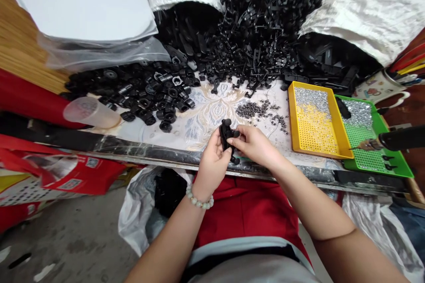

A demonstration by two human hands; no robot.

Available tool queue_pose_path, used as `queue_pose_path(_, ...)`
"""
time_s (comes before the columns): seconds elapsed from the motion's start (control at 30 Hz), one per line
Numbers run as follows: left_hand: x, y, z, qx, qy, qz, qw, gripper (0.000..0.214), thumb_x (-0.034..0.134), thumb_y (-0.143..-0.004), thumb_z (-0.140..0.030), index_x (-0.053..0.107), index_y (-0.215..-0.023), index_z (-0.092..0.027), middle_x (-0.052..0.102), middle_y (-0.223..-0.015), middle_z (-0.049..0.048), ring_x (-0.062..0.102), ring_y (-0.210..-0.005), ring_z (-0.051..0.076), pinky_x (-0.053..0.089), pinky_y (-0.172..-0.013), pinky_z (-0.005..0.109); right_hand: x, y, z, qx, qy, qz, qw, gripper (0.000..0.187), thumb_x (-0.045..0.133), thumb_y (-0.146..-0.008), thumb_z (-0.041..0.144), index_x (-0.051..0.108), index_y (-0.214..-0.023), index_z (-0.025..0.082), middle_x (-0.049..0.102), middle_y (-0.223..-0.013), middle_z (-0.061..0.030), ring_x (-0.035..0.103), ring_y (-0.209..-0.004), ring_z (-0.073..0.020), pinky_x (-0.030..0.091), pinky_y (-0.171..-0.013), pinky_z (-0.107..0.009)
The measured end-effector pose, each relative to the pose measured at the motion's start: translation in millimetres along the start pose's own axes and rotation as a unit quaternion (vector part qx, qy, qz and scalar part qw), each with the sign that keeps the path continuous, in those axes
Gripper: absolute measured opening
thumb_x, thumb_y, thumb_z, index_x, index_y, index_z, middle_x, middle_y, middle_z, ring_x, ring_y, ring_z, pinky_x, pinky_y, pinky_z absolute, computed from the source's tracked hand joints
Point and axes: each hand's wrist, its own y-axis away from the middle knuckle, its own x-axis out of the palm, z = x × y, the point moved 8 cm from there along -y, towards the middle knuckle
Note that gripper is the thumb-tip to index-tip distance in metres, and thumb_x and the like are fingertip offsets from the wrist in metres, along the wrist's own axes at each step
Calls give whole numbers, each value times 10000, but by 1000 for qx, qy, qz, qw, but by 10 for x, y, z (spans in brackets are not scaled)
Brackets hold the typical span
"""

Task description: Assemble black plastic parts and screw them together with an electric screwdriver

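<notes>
My left hand [212, 161], with a pale bead bracelet at the wrist, is closed around a black plastic part [226, 135] just above the table's front edge. My right hand [254, 143] pinches the same black part from the right side, fingers pressed together on it. A small pile of dark screws [250, 109] lies on the patterned tabletop [206, 115] just beyond my hands. A heap of black ring-shaped parts [146, 88] sits to the left, and a large heap of black clip parts [262, 22] rises at the back.
A yellow tray [341, 141] and a green tray [398, 166] holding small silver screws stand at the right, with an electric screwdriver [385, 140] lying over the green one. A clear plastic cup [91, 112] lies at the left. White sacks line the back, and a bag [139, 212] hangs below the table.
</notes>
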Motion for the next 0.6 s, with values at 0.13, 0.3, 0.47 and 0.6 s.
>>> queue_pose_path(0.13, -5, -10, -19, 7, -31, 10, 999, 577, 509, -821, -113, 359, -1372, -193, 408, -1446, 85, 392, -1324, 162, 306, -1099, 273, 12, -60, -45, 7, -6, 0, 1000, 218, 568, -764, 319, 451, -635, 189, 442, -480, 62, 410, -451, -76, 253, -466, -210)
queue_pose_path(0.3, 5, -9, -42, 10, -67, 19, 997, 581, 498, -832, -137, 338, -1389, -184, 434, -1421, 100, 423, -1299, 179, 320, -1088, 296, 50, -63, -96, 32, -61, 23, 997, 207, 569, -753, 314, 435, -648, 196, 441, -477, 72, 421, -411, -75, 283, -438, -207)
queue_pose_path(0.47, 15, -42, -105, 21, -216, 33, 976, 656, 495, -843, -173, 240, -1448, -163, 424, -1421, 135, 407, -1305, 222, 300, -1095, 357, -89, -29, -111, 20, -46, -44, 998, 237, 583, -743, 323, 426, -625, 192, 442, -505, 64, 445, -451, -75, 313, -437, -196)
queue_pose_path(0.6, 53, -78, -77, 21, -208, 74, 975, 693, 490, -852, -185, 175, -1469, -177, 410, -1429, 134, 396, -1311, 219, 288, -1100, 364, 1, -33, -222, 74, -155, -16, 985, 246, 596, -739, 344, 418, -653, 196, 464, -483, 73, 442, -396, -72, 315, -388, -188)
